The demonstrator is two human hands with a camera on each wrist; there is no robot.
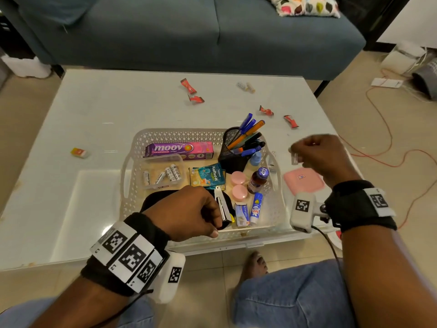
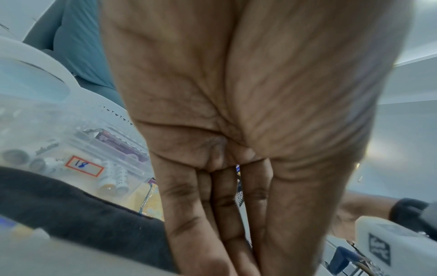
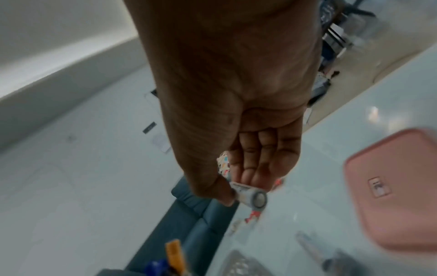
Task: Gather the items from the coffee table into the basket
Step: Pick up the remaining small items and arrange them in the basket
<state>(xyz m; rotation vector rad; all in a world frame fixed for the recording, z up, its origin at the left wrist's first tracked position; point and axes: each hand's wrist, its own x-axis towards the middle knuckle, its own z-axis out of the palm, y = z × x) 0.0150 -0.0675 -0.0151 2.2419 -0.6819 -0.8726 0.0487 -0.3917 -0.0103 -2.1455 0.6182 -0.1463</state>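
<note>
The white plastic basket with little diamond holes (image 1: 165,136) sits on a pale shiny white coffee table (image 1: 94,110). Inside lie a purple and pink long box (image 1: 179,150), a black mesh pen cup (image 1: 233,152) with blue and orange pens, two round pink lids (image 1: 238,184) and a teal and yellow packet (image 1: 208,177). A flat pink square case (image 1: 303,181) lies beside it. Red candy wrappers (image 1: 188,85) and a yellow and white eraser (image 1: 80,152) dot the table. The soft sofa (image 1: 189,31) is blue-grey, and its white cushion with bright spots (image 1: 307,5) shows pink, yellow and black.

The left hand (image 2: 236,130) fills the frame, fingers (image 2: 189,214) straight together (batteries (image 2: 113,179) in a clear tub behind).
</note>
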